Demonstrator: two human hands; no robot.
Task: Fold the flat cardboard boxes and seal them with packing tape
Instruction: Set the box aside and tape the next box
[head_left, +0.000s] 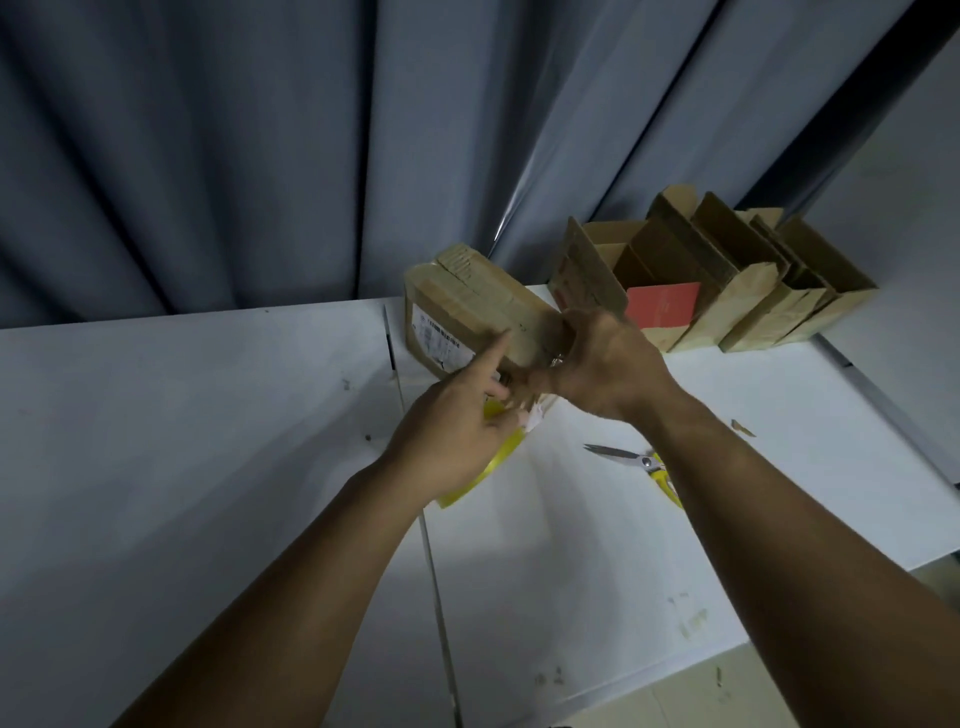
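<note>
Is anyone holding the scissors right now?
No, the scissors lie untouched on the white table.

Yellow-handled scissors (628, 457) lie on the white desk (208, 415). A grey curtain (234, 156) hangs behind it. A red card (662, 306) stands at the back.

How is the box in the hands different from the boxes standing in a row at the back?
The held box has its flaps folded shut; the row of boxes has flaps sticking up, open on top. The held box is tilted, gripped by the right hand, with a finger of the left hand on it; the row of boxes stands on the table. Both are brown cardboard.
</note>
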